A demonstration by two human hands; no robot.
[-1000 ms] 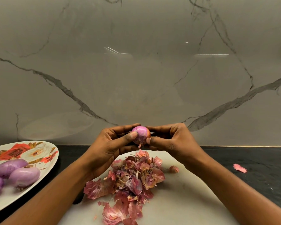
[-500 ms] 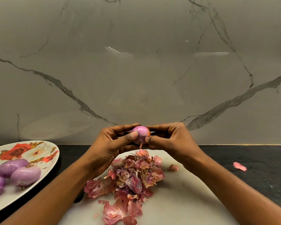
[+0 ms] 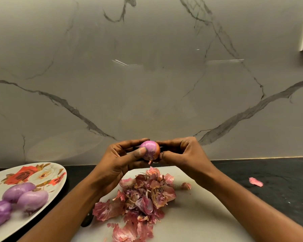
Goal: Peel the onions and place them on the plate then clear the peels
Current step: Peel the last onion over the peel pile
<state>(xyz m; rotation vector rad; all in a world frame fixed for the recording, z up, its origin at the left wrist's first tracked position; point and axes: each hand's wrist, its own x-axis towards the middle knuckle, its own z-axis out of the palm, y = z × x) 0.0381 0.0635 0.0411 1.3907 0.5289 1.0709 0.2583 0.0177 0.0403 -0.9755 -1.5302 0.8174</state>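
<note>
Up above the board [image 3: 199,217], both hands meet on one small onion [image 3: 149,149], held in the air near the wall [image 3: 147,84]. The left hand [image 3: 117,160] curls round it from the left, thumb pressed flat on the front and fingers wrapped behind. The right hand [image 3: 181,153] pinches its right side, thumb tip low against the skin and fingers over the top and back. So each hand is clamped on the onion, neither spread nor loose.

The onion is mostly bare and purple; a strip of orange-brown skin clings to its right flank, and a shred hangs from its underside.

Directly below lies a heap of peels [image 3: 143,198] – pink, dry and curled – spread over the white board from under the hands toward the near edge. One small scrap [image 3: 186,186] sits on the board just right of the heap. Another pink flake [image 3: 255,182] lies well apart on the dark counter [image 3: 283,170], far right.

At the left, a flowered plate [image 3: 47,172] rests on the counter beside the board. Three peeled onions [image 3: 32,200] lie on its near half, touching one another, glossy and purple.

Something dark [image 3: 87,221] shows at the board's left edge under the left forearm – what it is, I cannot tell.
</note>
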